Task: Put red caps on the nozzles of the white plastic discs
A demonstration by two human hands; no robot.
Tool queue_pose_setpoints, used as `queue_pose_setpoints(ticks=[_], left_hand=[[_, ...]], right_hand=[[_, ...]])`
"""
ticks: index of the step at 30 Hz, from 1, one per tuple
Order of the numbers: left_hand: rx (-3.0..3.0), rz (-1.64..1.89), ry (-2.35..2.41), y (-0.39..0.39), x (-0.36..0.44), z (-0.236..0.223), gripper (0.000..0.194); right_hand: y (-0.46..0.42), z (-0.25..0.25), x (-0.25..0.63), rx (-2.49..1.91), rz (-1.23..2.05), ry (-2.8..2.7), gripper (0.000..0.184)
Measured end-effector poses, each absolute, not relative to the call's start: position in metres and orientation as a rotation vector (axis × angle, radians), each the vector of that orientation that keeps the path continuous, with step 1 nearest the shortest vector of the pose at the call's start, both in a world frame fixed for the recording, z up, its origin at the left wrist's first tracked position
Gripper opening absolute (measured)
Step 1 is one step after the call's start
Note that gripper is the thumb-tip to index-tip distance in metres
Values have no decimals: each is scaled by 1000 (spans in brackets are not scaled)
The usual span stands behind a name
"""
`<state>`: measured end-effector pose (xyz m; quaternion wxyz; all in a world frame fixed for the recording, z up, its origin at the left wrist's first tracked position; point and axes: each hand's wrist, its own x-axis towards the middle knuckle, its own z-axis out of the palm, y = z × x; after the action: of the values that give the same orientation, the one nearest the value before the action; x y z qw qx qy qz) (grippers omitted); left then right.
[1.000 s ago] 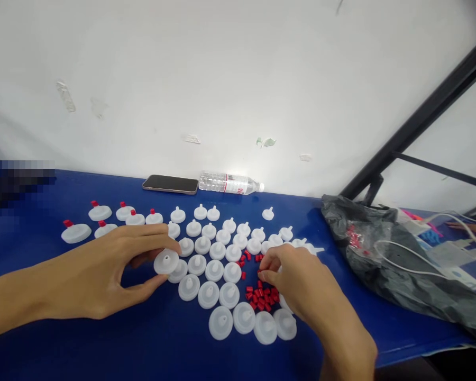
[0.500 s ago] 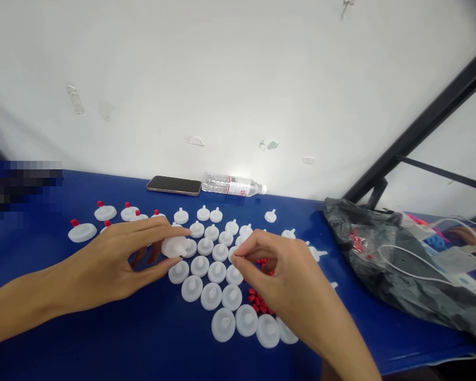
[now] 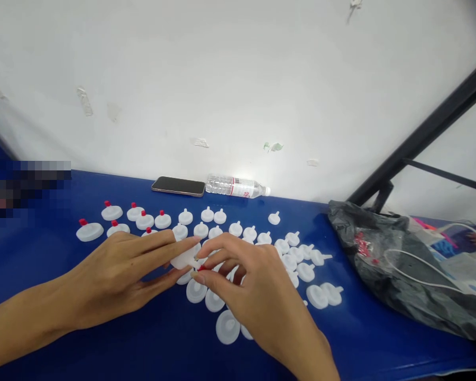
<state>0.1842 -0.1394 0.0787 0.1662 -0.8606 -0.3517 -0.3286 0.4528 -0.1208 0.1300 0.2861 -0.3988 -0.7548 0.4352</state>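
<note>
My left hand (image 3: 119, 278) pinches a white plastic disc (image 3: 183, 257) just above the blue table (image 3: 43, 264). My right hand (image 3: 248, 288) meets it from the right, thumb and forefinger pinched on a small red cap (image 3: 202, 268) held against the disc's nozzle. Several more white discs with nozzles (image 3: 297, 262) lie spread on the table around and under my hands. A row of discs with red caps fitted (image 3: 143, 219) sits at the left. The pile of loose red caps is hidden under my right hand.
A phone (image 3: 178, 186) and a lying water bottle (image 3: 237, 187) rest against the white wall at the back. A crumpled black plastic bag (image 3: 396, 264) with white cables lies at the right, below a black metal frame (image 3: 420, 137). A blurred patch sits at the far left.
My right hand lifted a red cap from the pile and moved left to the disc. My left hand raised the disc slightly and shifted right to meet it.
</note>
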Motion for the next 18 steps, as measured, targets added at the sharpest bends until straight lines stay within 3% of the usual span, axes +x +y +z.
queue_pose_setpoints(ticks=[4,13,18], left_hand=[[-2404,-875,-974,-143,182,78,40],[-2437,-849,-921,-144,181,74,53],[-2405,-881,-904,-142,183,69,47]], right_hand=[[-121,130,452,-1009,1191,-2003,16],[-121,133,454,-939,1203,-2037,13],[-122,130,453,-929,1162,-2041,13]])
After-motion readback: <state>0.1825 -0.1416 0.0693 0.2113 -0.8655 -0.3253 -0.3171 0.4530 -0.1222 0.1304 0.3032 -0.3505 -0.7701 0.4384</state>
